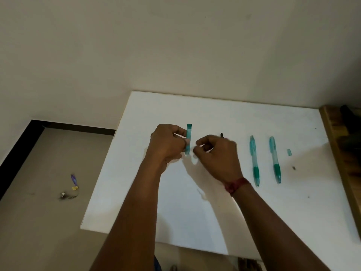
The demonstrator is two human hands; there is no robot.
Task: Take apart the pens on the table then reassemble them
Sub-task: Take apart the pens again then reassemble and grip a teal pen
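My left hand (167, 142) pinches a teal translucent pen barrel (188, 138) and holds it upright above the white table (195, 212). My right hand (216, 153) is just right of it, fingers curled; what they hold is too small to tell. A dark thin piece (222, 135) sticks out behind the right hand. Two whole teal pens (254, 160) (274, 159) lie side by side to the right. A small teal part (289, 152) and a tiny grey part (294, 168) lie further right.
The table stands against a beige wall. A wooden ledge (340, 145) runs along its right edge. On the floor to the left lie a purple and yellow scrap (74, 181) and some debris (65, 195).
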